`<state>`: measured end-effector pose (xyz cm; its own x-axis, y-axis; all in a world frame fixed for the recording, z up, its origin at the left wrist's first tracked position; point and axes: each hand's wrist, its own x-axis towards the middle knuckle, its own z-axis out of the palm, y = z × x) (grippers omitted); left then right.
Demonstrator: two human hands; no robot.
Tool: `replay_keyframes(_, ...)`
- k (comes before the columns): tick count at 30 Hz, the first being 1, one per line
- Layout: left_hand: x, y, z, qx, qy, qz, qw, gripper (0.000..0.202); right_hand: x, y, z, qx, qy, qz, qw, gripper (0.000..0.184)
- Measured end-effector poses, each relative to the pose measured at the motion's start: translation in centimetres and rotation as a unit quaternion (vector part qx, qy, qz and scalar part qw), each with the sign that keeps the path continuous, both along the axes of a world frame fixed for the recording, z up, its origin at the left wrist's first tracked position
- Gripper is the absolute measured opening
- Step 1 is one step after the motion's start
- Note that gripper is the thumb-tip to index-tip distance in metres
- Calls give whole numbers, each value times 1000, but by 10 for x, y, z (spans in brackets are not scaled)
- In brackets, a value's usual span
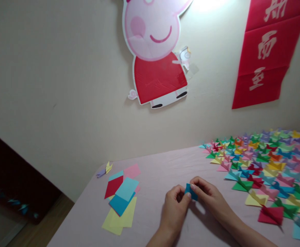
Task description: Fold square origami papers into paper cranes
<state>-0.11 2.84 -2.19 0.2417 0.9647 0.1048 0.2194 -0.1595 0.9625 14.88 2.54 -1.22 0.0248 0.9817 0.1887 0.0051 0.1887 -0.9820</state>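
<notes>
A small piece of folded blue paper (192, 194) is held up between both hands, just above the pink cloth-covered table (162, 171). My left hand (174, 206) pinches its lower left edge between thumb and forefinger. On the other side, my right hand (209, 197) grips its upper right part with thumb and fingers. The remaining fingers of both hands curl inward, partly out of sight. To the left lies a loose pile of coloured paper sheets (127, 189) in light blue, blue, red, pink and yellow.
Many folded paper cranes (263, 171) in mixed colours cover the table's right side. Two more folded pieces, one yellow (109, 167) and one purple (101, 173), lie at the far left corner. A cartoon pig cutout (160, 79) and a red banner (263, 58) hang on the wall.
</notes>
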Motion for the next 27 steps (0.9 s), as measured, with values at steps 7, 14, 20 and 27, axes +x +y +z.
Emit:
replay_keyframes(7,2,-1,2,15,36,9,999,18,3,0,-2,-3,-8,-6,1000,38)
replay_keyframes(14,0,-1,4,-2,30,16,999,20,0,0,-4,1,1,-3,1000,41)
replay_keyframes(20,-2,1,7,-21,-51,21,998,23,0,1,-11,12,-10,3,1000,36)
replay_keyframes(27,-19,-10,17,15,144,59,988,18,1,-1,-9,-20,-101,80,991,23)
